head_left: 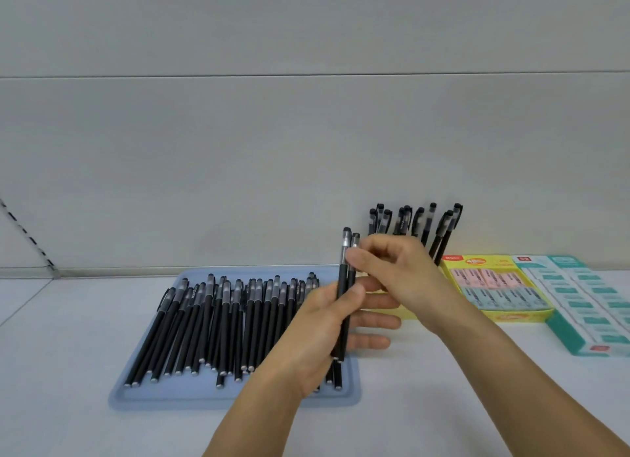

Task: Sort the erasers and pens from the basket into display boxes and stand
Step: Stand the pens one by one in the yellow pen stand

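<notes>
We see a white desk (85, 337) carrying a blue tray (235, 397) of black pens, a yellow eraser box (521, 317) just beside a teal eraser box (566, 337) at right.

We see a white shelf (68, 371) stretching across the lower half of the view, its surface matte and evenly lit. Behind it rises a pale grey back panel (306, 149), plain and unmarked. A thin dark seam (306, 75) runs level across the panel, high up, from edge to edge. Where the panel meets the shelf we see a low grey ledge (136, 271) running along the joint. At the far left a slotted rail (29, 238) slants down to the ledge, with a row of small dark slots along its length.
</notes>
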